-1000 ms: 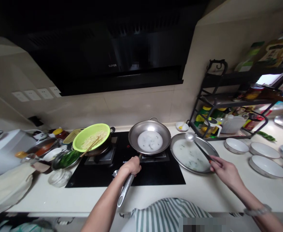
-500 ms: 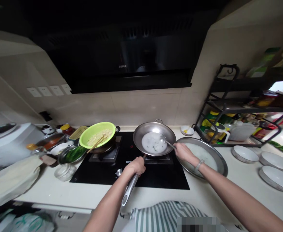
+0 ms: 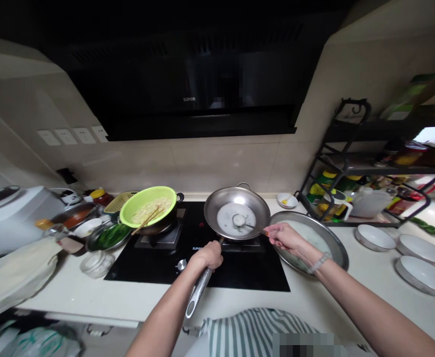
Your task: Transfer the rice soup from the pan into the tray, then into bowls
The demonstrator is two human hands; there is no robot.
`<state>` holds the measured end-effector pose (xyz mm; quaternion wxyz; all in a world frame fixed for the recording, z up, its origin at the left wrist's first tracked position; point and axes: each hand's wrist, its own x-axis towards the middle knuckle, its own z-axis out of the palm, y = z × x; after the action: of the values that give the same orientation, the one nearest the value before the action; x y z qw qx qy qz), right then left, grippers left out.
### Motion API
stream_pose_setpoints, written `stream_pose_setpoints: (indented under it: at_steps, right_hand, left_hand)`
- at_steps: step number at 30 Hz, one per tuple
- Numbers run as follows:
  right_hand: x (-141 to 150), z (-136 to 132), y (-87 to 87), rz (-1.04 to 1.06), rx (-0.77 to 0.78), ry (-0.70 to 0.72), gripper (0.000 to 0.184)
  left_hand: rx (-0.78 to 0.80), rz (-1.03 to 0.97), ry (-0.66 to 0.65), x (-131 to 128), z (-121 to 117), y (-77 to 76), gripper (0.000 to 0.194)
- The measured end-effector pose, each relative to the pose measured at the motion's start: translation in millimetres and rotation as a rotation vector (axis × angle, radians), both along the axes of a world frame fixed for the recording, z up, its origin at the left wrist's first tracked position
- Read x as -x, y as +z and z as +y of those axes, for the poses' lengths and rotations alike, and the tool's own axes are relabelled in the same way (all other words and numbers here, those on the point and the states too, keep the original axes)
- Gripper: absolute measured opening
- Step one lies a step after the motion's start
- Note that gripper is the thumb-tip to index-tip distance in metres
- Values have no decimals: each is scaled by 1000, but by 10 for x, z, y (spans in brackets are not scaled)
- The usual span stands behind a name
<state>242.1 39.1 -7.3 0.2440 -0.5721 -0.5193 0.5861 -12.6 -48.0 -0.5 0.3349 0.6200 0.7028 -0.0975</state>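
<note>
A metal wok [image 3: 214, 210] holding white liquid with dark green bits sits over the right burner. My left hand [image 3: 207, 256] is closed around the wok's long metal handle [image 3: 197, 293]. In my right hand [image 3: 285, 237] is the handle of a ladle [image 3: 239, 220], whose bowl lies in the white liquid near the wok's middle. Under my right wrist a wide metal basin [image 3: 338, 243], with pale cloudy liquid in it, rests on the counter right of the stove.
Left of the wok, a green basin [image 3: 126, 213] with pale strips and chopsticks [image 3: 146, 219] sits on a dark pot. Several white bowls [image 3: 375, 237] stand right. A black rack [image 3: 346, 166] holds bottles. The range hood [image 3: 202, 119] hangs above the black stove [image 3: 165, 270].
The ladle's bowl has shifted left and down within the wok, and my right hand has turned its grip. My left hand stays on the wok handle.
</note>
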Motion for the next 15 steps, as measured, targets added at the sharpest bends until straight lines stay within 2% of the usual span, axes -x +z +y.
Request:
stream_pose_setpoints:
  at_steps: [11, 15]
  right_hand:
    - [-370, -268, 232, 10, 43, -86, 18]
    - [-611, -376, 301, 70, 58, -176, 27]
  left_hand:
    - [-5, -9, 14, 34, 12, -100, 29]
    - [-1, -13, 24, 34, 8, -104, 28]
